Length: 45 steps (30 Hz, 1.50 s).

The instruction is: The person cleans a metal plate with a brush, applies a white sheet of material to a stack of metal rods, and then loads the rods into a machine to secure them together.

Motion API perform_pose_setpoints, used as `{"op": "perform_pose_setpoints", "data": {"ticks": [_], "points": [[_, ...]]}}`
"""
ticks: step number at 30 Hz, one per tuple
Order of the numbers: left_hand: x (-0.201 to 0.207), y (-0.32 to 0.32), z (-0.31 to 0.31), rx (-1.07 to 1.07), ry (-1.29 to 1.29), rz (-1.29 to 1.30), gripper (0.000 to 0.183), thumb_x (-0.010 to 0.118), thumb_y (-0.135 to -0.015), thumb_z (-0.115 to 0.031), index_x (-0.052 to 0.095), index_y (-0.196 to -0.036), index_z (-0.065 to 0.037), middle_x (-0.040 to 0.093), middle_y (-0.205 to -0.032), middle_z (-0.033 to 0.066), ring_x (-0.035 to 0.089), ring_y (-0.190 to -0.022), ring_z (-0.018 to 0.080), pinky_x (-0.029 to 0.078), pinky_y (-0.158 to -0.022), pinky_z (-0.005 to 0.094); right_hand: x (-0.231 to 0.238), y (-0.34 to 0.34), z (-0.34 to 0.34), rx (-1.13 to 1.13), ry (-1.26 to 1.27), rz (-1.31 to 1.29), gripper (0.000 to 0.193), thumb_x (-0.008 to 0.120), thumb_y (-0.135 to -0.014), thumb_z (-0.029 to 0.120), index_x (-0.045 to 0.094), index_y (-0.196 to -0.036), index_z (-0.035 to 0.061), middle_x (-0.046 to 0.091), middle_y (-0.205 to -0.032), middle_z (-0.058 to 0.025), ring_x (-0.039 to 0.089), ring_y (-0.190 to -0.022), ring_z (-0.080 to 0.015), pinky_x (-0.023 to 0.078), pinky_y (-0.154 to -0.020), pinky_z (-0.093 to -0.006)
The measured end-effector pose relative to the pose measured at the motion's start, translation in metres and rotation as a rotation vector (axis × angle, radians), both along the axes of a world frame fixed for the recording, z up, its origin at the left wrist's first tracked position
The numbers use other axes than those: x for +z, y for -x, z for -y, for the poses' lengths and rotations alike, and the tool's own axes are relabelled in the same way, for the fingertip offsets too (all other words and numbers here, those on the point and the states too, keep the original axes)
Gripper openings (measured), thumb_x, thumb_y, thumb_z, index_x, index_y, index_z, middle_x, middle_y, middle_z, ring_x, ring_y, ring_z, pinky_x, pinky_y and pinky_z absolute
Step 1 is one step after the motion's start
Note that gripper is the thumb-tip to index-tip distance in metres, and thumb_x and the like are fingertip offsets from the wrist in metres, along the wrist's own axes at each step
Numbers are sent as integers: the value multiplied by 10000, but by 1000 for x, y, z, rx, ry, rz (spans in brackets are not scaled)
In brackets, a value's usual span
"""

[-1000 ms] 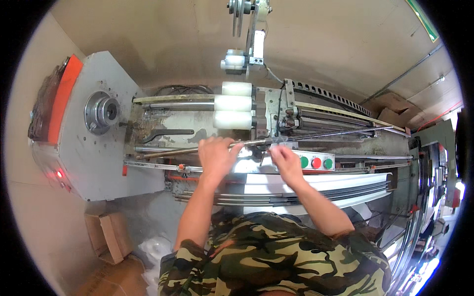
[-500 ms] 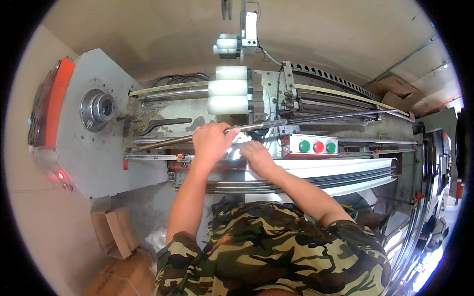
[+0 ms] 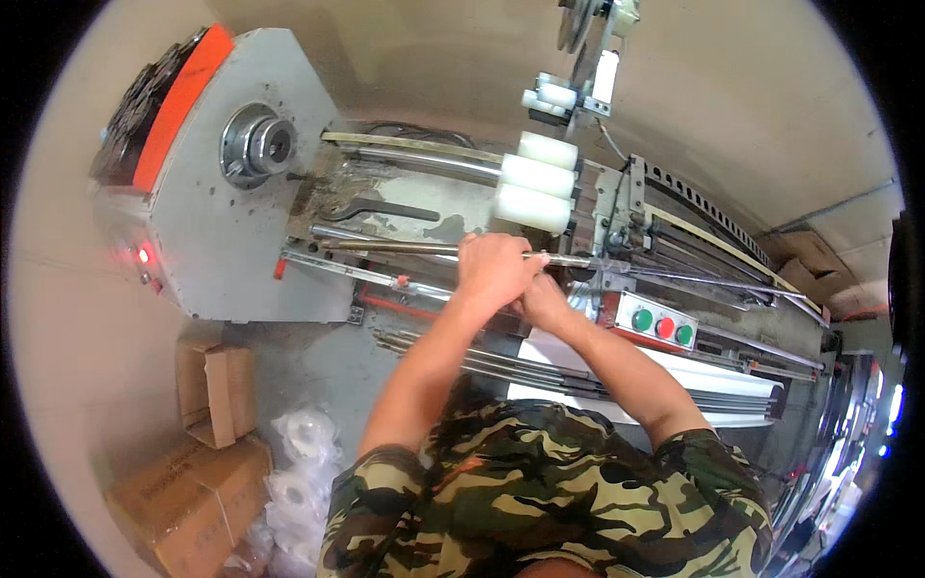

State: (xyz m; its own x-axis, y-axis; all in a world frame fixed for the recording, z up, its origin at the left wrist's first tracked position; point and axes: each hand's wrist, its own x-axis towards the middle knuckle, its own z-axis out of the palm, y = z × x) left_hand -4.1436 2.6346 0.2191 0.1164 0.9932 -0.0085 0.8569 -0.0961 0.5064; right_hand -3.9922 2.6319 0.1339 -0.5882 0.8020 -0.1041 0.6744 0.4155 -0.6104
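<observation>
My left hand [image 3: 494, 268] is closed around a long metal rod [image 3: 390, 248] lying slantwise over the machine bed. The rod is brownish at its left end and thinner and darker past my hands on the right. Just below the rod, my right hand [image 3: 546, 302] presses against the left, its fingers curled and partly hidden. What they hold is out of sight. Three white rollers [image 3: 533, 208] stand right behind my hands. A dark hook spanner [image 3: 395, 209] lies on the bed to their left.
A grey machine head with a round metal chuck [image 3: 273, 144] stands at the left. A control box [image 3: 663, 326] with green and red buttons sits right of my hands. Several rods [image 3: 482, 361] rest on a white trough nearer me. Cardboard boxes [image 3: 229, 395] and plastic-wrapped rolls [image 3: 306, 438] are at lower left.
My view has turned, so the machine appears tilted and shifted right. My right hand has come in close against the left. The left hand keeps its hold on the rod.
</observation>
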Motion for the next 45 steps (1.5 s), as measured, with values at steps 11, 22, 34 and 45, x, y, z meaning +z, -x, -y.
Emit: {"op": "perform_pose_setpoints", "data": {"ticks": [11,22,34,45], "points": [[6,10,-40,-273,319,81,337,656,-887,-423,777,-990,-125,753,-907,114,703,-935,324,533,-829,429,10,-73,71,-527,460,-902,181,805,-817,30,732,-982,10,669,-1080,-43,610,-900,-90,504,-774,-238],[33,3,-18,-320,534,117,291,642,-977,-292,726,-970,-13,671,-705,31,583,-547,110,481,-527,301,35,-80,84,-791,634,-1203,335,811,-841,98,525,-1009,48,701,-853,-96,654,-693,-119,462,-540,-228],[55,-4,25,-288,553,157,568,668,-925,-333,558,-1421,-80,728,-857,123,703,-705,196,535,-647,351,34,-43,68,-689,738,-1169,263,787,-785,-13,649,-1007,-36,702,-878,-102,661,-764,-141,518,-659,-274],[45,-5,27,-560,-18,-102,298,717,-879,-264,715,-1147,-133,706,-815,109,658,-650,258,510,-612,413,63,-67,104,-655,731,-1221,580,777,-840,26,458,-1324,21,687,-887,-76,647,-787,-116,511,-697,-236]]}}
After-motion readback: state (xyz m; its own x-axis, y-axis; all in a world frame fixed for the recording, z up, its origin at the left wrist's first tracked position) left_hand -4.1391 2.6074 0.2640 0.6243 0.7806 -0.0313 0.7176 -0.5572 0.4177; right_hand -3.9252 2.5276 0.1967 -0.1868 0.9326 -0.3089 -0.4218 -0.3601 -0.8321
